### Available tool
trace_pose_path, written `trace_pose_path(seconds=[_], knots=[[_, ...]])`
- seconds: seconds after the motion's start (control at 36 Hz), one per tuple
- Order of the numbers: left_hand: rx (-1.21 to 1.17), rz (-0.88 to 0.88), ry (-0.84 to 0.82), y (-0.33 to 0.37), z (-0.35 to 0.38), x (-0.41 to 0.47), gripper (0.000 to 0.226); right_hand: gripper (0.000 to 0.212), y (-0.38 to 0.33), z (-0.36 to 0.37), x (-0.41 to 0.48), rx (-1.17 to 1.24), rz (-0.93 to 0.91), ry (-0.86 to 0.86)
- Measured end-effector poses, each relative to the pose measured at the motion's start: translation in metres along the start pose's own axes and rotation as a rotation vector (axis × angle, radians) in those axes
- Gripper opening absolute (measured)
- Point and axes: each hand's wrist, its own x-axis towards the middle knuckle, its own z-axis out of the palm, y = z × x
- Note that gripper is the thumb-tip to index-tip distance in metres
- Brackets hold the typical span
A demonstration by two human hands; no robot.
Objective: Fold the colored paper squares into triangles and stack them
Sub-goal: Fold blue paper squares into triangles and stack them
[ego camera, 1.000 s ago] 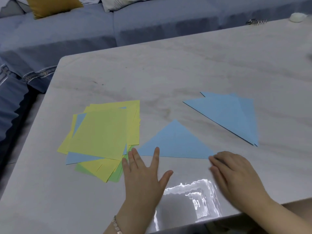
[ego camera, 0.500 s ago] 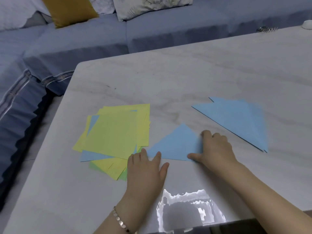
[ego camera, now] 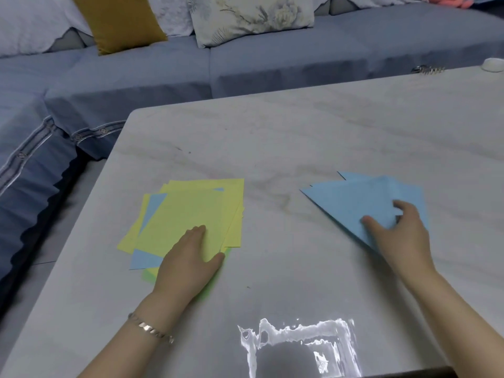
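Note:
A loose pile of paper squares (ego camera: pixel 188 214), mostly yellow with blue and green sheets showing underneath, lies on the left of the marble table (ego camera: pixel 286 137). My left hand (ego camera: pixel 188 260) rests flat on the pile's near edge, fingers straight. On the right lies a stack of blue folded triangles (ego camera: pixel 351 203). My right hand (ego camera: pixel 401 236) is on the stack's near right part, thumb and fingers curled around the top blue triangle.
A blue sofa (ego camera: pixel 245 66) with a mustard cushion (ego camera: pixel 117 20) and a floral cushion (ego camera: pixel 253 17) runs behind the table. A small metal clip (ego camera: pixel 428 69) and a white round object (ego camera: pixel 493 64) sit at the far right edge. The table's left edge drops beside the pile.
My right hand carried the single blue triangle from the middle of the table onto the blue stack on the right. My left hand moved left onto the pile of squares.

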Motion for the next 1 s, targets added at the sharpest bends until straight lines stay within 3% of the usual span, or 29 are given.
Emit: trace_pose_path(seconds=[0.06, 0.14, 0.22, 0.33, 0.47, 0.53, 0.58, 0.61, 0.67, 0.75, 0.81, 0.83, 0.92, 1.0], knots=[[-0.018, -0.014, -0.006, -0.003, -0.003, 0.002, 0.056, 0.071, 0.0, -0.003, 0.006, -0.149, -0.004, 0.029], [0.073, 0.057, 0.092, -0.006, -0.006, 0.002, 0.023, 0.062, -0.001, 0.004, 0.001, -0.339, -0.16, 0.086], [0.212, 0.19, 0.215, -0.009, -0.005, 0.0, 0.034, 0.041, -0.006, 0.02, -0.013, -0.317, -0.377, -0.039], [0.267, 0.356, 0.37, -0.006, -0.008, -0.005, 0.034, 0.026, -0.018, 0.045, -0.038, -0.227, -0.61, -0.272], [0.203, 0.773, 0.463, 0.016, -0.015, -0.019, 0.028, 0.06, -0.036, 0.073, -0.057, -0.188, -1.049, -0.244], [0.129, 0.898, 0.453, 0.026, -0.013, -0.027, 0.027, 0.056, -0.04, 0.078, -0.058, -0.148, -1.162, -0.262], [0.033, 0.933, 0.419, 0.03, -0.011, -0.031, 0.03, 0.034, -0.039, 0.082, -0.057, -0.078, -1.224, -0.285], [-0.015, 0.919, 0.395, 0.031, -0.01, -0.032, 0.036, 0.022, -0.036, 0.082, -0.055, -0.054, -1.244, -0.301], [-0.114, 0.805, 0.331, 0.032, -0.011, -0.032, 0.047, 0.019, -0.026, 0.083, -0.05, -0.042, -1.238, -0.354], [-0.237, 0.407, 0.247, 0.035, -0.015, -0.029, 0.047, 0.022, -0.007, 0.083, -0.047, -0.058, -1.177, -0.386], [-0.137, 0.197, 0.201, 0.028, -0.009, -0.016, 0.042, 0.025, 0.003, 0.084, -0.049, -0.064, -1.153, -0.39], [-0.067, 0.135, 0.146, 0.024, -0.006, -0.01, 0.052, 0.029, 0.007, 0.084, -0.051, -0.054, -1.148, -0.397], [0.023, 0.078, -0.09, 0.02, -0.002, 0.006, 0.094, 0.046, 0.01, 0.083, -0.058, -0.019, -1.15, -0.401], [0.158, 0.166, -0.243, 0.02, 0.008, 0.008, 0.106, 0.049, 0.014, 0.079, -0.058, 0.002, -1.143, -0.372]])
